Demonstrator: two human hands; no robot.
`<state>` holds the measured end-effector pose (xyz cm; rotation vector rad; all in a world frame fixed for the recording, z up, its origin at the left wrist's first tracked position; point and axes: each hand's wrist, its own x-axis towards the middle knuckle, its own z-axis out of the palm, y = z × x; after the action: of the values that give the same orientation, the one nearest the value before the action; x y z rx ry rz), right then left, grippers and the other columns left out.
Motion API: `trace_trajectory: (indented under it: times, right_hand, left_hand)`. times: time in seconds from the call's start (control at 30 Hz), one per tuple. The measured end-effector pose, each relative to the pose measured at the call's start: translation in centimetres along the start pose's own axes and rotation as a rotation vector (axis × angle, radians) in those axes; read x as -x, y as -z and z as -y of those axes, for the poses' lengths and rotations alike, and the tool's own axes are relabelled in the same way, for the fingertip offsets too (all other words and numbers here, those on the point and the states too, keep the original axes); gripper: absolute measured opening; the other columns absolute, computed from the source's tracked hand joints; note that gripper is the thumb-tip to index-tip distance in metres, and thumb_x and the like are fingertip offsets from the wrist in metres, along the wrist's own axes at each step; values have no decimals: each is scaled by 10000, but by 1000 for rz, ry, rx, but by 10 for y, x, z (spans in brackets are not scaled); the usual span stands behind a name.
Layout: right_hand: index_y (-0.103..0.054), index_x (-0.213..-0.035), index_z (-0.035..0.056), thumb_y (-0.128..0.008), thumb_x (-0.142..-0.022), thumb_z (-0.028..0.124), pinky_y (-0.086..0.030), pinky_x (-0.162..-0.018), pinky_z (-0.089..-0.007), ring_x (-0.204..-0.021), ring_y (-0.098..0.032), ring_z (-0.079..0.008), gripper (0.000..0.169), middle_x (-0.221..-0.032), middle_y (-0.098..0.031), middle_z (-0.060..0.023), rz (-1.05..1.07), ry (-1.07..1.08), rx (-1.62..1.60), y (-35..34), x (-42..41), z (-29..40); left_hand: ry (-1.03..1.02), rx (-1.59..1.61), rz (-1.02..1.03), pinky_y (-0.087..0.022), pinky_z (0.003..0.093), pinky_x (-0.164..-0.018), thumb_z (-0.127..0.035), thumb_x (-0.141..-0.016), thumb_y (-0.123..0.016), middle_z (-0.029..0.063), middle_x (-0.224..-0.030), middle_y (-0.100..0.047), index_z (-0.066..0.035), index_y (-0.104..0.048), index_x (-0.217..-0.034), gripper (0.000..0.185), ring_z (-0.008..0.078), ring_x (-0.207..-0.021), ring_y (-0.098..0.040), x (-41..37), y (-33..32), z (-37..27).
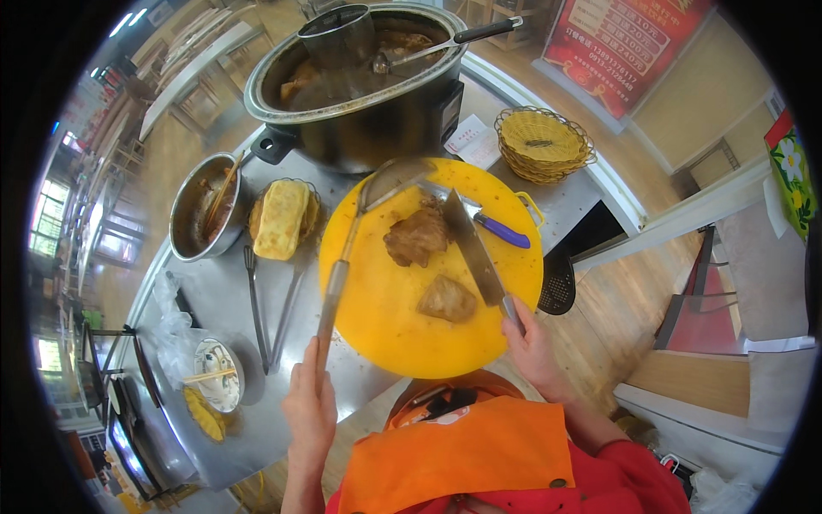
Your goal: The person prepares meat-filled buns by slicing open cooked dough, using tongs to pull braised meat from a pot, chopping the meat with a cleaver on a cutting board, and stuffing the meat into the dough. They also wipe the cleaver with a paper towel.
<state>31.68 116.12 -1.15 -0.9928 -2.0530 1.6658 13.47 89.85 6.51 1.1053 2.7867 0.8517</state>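
My left hand grips the long metal handle of a strainer ladle, whose round head rests over the far left of a round yellow cutting board. In my right hand is a cleaver, its blade slanting away over the right half of the board. Just left of the blade lies a brown chunk of cooked meat. A smaller, paler piece of meat sits nearer to me. Behind the cleaver, a knife with a purple handle lies on the board.
Beyond the board stands a large pot of dark broth holding a deep strainer and a ladle. Leftward are a flatbread on a basket, a steel bowl, tongs and a patterned bowl. Wicker baskets stand stacked at right.
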Motion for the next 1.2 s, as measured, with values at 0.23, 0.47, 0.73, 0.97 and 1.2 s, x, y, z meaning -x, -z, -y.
trace_trajectory:
  times: [0.23, 0.47, 0.73, 0.97, 1.2]
  right_hand:
    - [-433, -1362, 30, -525, -941, 90, -471, -883, -365, -1084, -585, -370, 435, -1190, -572, -238, -1, 212, 279, -9, -28, 36]
    - [-398, -1405, 86, -534, -933, 101, -481, -870, -371, -1061, -592, -370, 491, -1179, -580, -237, 36, 178, 284, 2, -47, 72]
    - [-357, -1446, 196, -544, -922, 106, -504, -729, -427, -864, -615, -398, 563, -1008, -609, -246, 209, 194, 451, -14, -82, 31]
    - [-352, -1451, 208, -551, -911, 104, -498, -676, -441, -792, -618, -385, 585, -884, -615, -220, -7, 501, 488, -28, -87, 51]
    - [-366, -1445, 201, -569, -907, 107, -502, -669, -432, -814, -616, -367, 583, -926, -611, -186, 7, 481, 533, -23, -91, 59]
  left_hand:
    - [145, 291, -35, -465, 295, -851, 67, -864, -526, 169, -1239, -575, 2, -440, -1377, 524, 237, -1014, -601, 0, 15, 6]
    - [102, 175, -194, -430, 311, -953, 61, -860, -534, 155, -1313, -552, 16, -453, -1369, 517, 234, -1151, -564, -42, 48, 17]
    - [-18, -175, -247, -460, 336, -835, 20, -858, -535, 128, -1163, -591, -171, -527, -1343, 521, 280, -981, -611, -174, 89, 47]
    - [-209, -468, -222, -473, 422, -721, -69, -832, -538, 118, -974, -620, -212, -593, -1256, 451, 335, -878, -615, -249, 88, 72]
    - [-184, -624, -83, -490, 433, -779, -107, -853, -546, 116, -1092, -630, -274, -563, -1291, 469, 344, -942, -621, -291, 100, 51]
